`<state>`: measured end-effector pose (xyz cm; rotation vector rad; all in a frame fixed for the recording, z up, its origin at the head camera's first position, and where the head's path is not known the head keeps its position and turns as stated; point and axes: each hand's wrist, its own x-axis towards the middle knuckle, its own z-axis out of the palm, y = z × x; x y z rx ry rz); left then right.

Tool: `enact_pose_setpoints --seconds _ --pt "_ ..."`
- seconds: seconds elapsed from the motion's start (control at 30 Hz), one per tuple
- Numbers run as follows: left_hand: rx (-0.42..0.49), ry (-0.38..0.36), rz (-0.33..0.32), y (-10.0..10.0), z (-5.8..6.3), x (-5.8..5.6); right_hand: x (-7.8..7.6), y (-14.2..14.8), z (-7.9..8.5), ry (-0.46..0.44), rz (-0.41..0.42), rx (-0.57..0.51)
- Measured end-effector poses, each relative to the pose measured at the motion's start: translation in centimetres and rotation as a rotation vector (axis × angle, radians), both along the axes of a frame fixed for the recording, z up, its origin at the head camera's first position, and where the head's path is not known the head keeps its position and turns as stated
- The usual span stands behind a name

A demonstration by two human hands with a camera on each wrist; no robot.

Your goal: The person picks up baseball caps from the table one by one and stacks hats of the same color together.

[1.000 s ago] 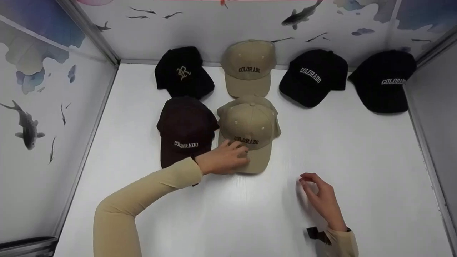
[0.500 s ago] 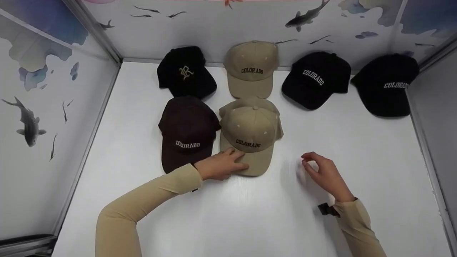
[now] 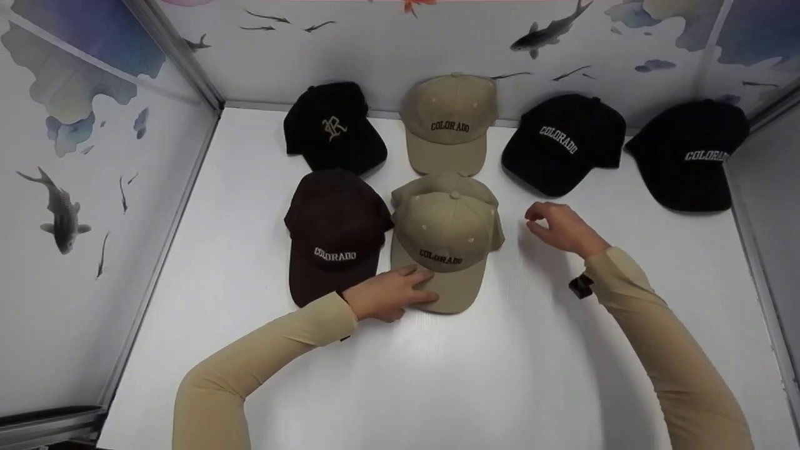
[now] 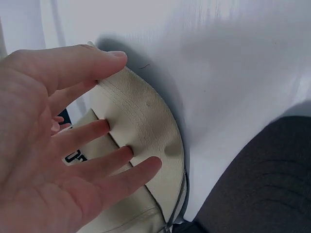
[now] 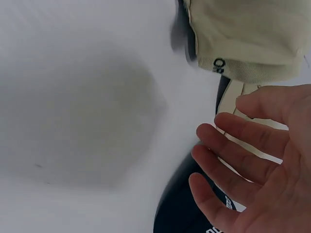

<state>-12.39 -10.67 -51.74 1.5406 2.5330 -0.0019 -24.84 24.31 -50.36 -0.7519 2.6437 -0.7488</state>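
My left hand (image 3: 392,292) lies at the brim of the front beige baseball cap (image 3: 447,225), which has dark COLORADO lettering. In the left wrist view its fingers (image 4: 129,177) are spread and loosely bent over the brim (image 4: 146,121), gripping nothing. Whether every fingertip touches the cloth is unclear. My right hand (image 3: 564,230) hovers right of this cap and below a black COLORADO cap (image 3: 562,147). The right wrist view shows its fingers (image 5: 228,170) relaxed, with nothing held. To the left, a dark maroon COLORADO cap (image 3: 337,231) lies partly behind my left hand.
Along the back wall (image 3: 375,50) stand a black cap with a gold letter (image 3: 337,125), another beige COLORADO cap (image 3: 450,119) and a second black COLORADO cap (image 3: 694,156) near the right side wall. All lie on a white table (image 3: 437,381).
My right hand has moved forward over the table, from the lower right to beside the front beige cap. My left hand has shifted slightly from near the lettering down onto the brim.
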Motion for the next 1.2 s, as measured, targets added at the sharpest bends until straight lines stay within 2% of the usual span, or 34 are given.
enact_pose_setpoints --seconds 0.13,0.27,0.47,0.67,0.97,1.2 --pt "0.006 -0.066 0.006 0.2 -0.1 -0.2 -2.8 -0.3 0.9 0.019 0.023 0.04" --pt "-0.001 -0.101 0.016 0.4 -0.2 -0.5 -5.2 -1.3 1.4 0.115 0.031 0.143" --pt "-0.011 -0.115 0.033 0.1 -0.1 -0.5 -8.7 -4.2 0.9 0.266 0.065 0.277" --pt "-0.03 -0.133 0.05 0.1 -0.2 -0.6 -11.2 -7.9 0.6 0.32 0.058 0.335" --pt "-0.029 -0.148 0.053 0.4 -0.1 -0.5 -13.6 -12.0 0.3 0.25 0.007 0.362" --pt "-0.006 -0.094 0.031 0.1 -0.3 -0.3 -15.4 -13.3 1.8 0.182 -0.052 0.342"
